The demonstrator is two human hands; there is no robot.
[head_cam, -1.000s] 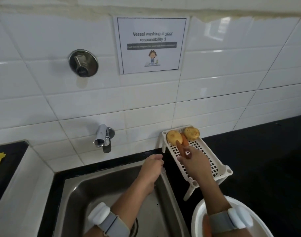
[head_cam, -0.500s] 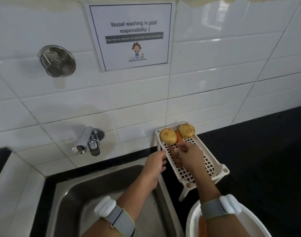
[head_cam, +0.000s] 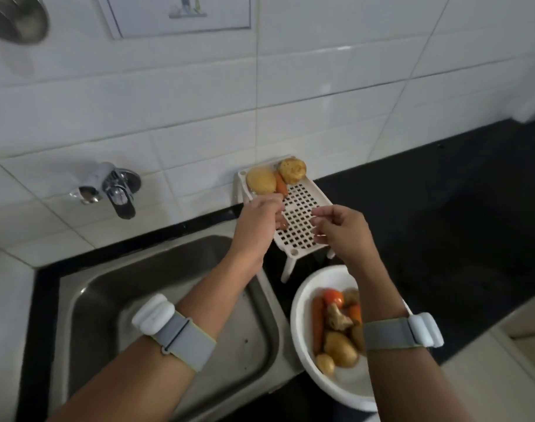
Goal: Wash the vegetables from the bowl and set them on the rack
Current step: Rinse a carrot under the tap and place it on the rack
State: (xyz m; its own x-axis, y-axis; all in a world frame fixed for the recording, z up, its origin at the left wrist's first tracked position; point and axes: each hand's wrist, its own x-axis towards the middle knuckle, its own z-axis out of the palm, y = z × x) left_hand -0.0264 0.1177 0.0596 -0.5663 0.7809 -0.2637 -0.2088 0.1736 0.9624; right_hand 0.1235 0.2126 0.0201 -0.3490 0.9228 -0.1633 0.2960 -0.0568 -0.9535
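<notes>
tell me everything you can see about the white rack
The rack looks like cream-white plastic: a flat tray of square holes with a low rim, raised on short legs above the black counter, beside the sink against the tiled wall. Two potatoes and a carrot lie at its far end. The left hand reaches over its near-left edge.

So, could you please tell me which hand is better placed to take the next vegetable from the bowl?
Probably the right hand: it holds nothing and hangs just above the bowl, while the left hand is over the rack.
</notes>
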